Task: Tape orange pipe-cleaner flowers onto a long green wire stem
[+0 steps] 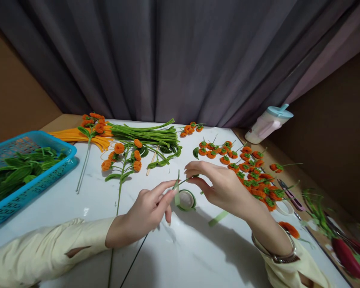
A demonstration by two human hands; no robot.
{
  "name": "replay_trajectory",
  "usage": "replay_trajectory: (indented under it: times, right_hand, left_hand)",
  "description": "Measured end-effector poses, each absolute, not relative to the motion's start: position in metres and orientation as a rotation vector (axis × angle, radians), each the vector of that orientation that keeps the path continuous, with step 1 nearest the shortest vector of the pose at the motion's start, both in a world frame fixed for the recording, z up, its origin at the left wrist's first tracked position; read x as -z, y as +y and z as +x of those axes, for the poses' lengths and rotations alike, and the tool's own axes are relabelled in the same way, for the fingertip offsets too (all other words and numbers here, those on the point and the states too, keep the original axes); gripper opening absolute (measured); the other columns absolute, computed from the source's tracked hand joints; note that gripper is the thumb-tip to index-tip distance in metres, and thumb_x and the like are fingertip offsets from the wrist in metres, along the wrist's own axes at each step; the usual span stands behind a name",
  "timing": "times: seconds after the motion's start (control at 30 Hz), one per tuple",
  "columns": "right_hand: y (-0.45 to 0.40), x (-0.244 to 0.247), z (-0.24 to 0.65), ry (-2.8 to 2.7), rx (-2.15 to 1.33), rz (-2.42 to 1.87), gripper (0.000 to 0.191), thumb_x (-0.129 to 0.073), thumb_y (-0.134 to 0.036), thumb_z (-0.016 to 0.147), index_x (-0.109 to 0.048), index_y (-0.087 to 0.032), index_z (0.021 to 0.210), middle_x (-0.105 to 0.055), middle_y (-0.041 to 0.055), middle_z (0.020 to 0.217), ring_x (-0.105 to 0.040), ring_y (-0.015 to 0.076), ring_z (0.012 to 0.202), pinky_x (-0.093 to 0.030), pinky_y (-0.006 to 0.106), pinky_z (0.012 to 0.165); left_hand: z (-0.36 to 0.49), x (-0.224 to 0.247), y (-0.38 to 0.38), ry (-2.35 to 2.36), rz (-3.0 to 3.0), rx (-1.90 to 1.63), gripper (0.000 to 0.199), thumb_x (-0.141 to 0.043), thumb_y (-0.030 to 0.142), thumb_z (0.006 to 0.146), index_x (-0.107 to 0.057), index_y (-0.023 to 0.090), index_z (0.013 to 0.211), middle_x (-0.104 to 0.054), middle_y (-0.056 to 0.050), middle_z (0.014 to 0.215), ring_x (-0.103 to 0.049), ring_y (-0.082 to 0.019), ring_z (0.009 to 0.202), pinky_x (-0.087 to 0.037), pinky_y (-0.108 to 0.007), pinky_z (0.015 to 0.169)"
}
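Note:
My left hand (148,208) pinches a strip of pale green floral tape (177,198) against one end of a thin green stem (183,181). My right hand (225,188) is closed on the other end, where a small dark green leaf (195,176) shows partly behind the fingertips. Just below my fingertips a roll of green tape (193,200) lies on the white table. A short cut piece of pale green tape (218,219) is under my right forearm. Left of my hands lies a stem with orange pipe-cleaner flowers (137,155) and green leaves.
A blue basket (67,154) of green leaves stands at the left. Orange (69,135) and green pipe cleaners (147,134) lie at the back. Many small orange flowers (252,176), scissors (291,196) and red-handled pliers (348,258) are on the right, with a lidded cup (267,125) behind.

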State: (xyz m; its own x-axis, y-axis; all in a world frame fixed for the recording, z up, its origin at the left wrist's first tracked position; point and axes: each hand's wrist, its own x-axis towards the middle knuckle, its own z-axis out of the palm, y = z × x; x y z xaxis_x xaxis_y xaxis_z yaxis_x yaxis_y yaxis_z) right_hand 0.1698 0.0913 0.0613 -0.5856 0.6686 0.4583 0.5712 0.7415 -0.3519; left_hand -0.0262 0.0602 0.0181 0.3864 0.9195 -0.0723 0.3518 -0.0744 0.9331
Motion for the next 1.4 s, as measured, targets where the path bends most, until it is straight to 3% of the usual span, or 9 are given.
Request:
replay_trajectory:
  times: [0.43,0.53,0.63,0.8,0.97,1.1,1.17,1.3,1.4]
  right_hand:
    - [0.092,-0.058,0.167,-2.32,-0.182,-0.843,0.02,-0.048,-0.005,0.085,-0.058,-0.018,0.098,-0.069,0.0067,0.088,-0.066,0.0172,0.08,-0.055,0.029,0.07]
    - [0.093,-0.055,0.168,-2.339,-0.167,-0.804,0.026,-0.048,-0.001,0.084,-0.061,-0.017,0.099,-0.07,0.007,0.092,-0.067,0.0177,0.086,-0.056,0.03,0.074]
    - [0.093,-0.053,0.169,-2.341,-0.15,-0.793,0.03,-0.047,0.0,0.082,-0.064,-0.017,0.1,-0.071,0.0082,0.098,-0.067,0.019,0.091,-0.056,0.032,0.078]
    - [0.092,-0.053,0.164,-2.336,-0.122,-0.782,0.028,-0.049,-0.003,0.084,-0.064,-0.017,0.102,-0.071,0.0094,0.103,-0.067,0.0204,0.094,-0.056,0.033,0.079]
    - [0.094,-0.058,0.162,-2.039,-0.557,-1.12,0.033,-0.065,-0.017,0.079,-0.056,-0.019,0.111,-0.066,0.0087,0.11,-0.068,0.0186,0.085,-0.058,0.029,0.071]
    - [0.101,-0.062,0.165,-1.846,-1.206,-1.209,0.018,-0.07,-0.03,0.074,-0.062,-0.016,0.082,-0.068,0.0045,0.083,-0.067,0.0158,0.071,-0.055,0.026,0.06]
    - [0.103,-0.062,0.165,-1.746,-1.429,-1.16,0.02,-0.072,-0.032,0.072,-0.062,-0.016,0.078,-0.066,0.0024,0.075,-0.065,0.0142,0.069,-0.054,0.025,0.06]
    - [0.104,-0.059,0.161,-1.523,-1.523,-1.056,0.023,-0.072,-0.028,0.072,-0.062,-0.018,0.089,-0.061,-0.0025,0.067,-0.06,0.0098,0.058,-0.05,0.021,0.051]
    - [0.103,-0.057,0.158,-1.474,-1.538,-1.012,0.016,-0.072,-0.026,0.072,-0.063,-0.017,0.083,-0.059,-0.0043,0.061,-0.056,0.0076,0.05,-0.049,0.02,0.047]
  left_hand:
    - [-0.025,-0.019,0.062,1.098,1.605,-0.659,0.025,-0.039,0.039,0.091,-0.052,0.018,0.095,-0.051,0.007,0.04,-0.035,-0.005,0.027,-0.028,-0.014,0.03]
    - [-0.024,-0.02,0.063,1.067,1.578,-0.686,0.023,-0.041,0.038,0.09,-0.051,0.018,0.093,-0.06,0.003,0.049,-0.049,-0.008,0.034,-0.038,-0.017,0.036]
    - [-0.024,-0.023,0.064,1.043,1.545,-0.73,0.02,-0.045,0.036,0.089,-0.052,0.017,0.088,-0.069,-0.004,0.068,-0.064,-0.013,0.054,-0.043,-0.019,0.044]
    - [-0.025,-0.027,0.067,0.991,1.426,-0.745,0.021,-0.048,0.035,0.087,-0.054,0.015,0.082,-0.067,-0.004,0.073,-0.065,-0.015,0.061,-0.044,-0.019,0.044]
    - [-0.024,-0.031,0.069,0.925,1.329,-0.772,0.02,-0.051,0.033,0.086,-0.053,0.015,0.076,-0.065,-0.002,0.064,-0.058,-0.011,0.05,-0.045,-0.019,0.042]
    - [-0.024,-0.034,0.07,0.899,1.289,-0.786,0.021,-0.053,0.033,0.085,-0.052,0.014,0.073,-0.062,0.0,0.06,-0.053,-0.008,0.043,-0.044,-0.02,0.041]
    - [-0.023,-0.035,0.07,0.886,1.278,-0.788,0.022,-0.053,0.033,0.084,-0.052,0.014,0.073,-0.061,0.001,0.059,-0.054,-0.008,0.044,-0.045,-0.02,0.043]
    - [-0.024,-0.034,0.07,0.88,1.278,-0.784,0.02,-0.053,0.032,0.084,-0.052,0.015,0.074,-0.06,0.001,0.058,-0.054,-0.008,0.045,-0.045,-0.02,0.045]
    - [-0.024,-0.033,0.07,0.869,1.284,-0.774,0.018,-0.052,0.03,0.085,-0.052,0.014,0.077,-0.06,0.001,0.059,-0.055,-0.008,0.046,-0.045,-0.02,0.046]
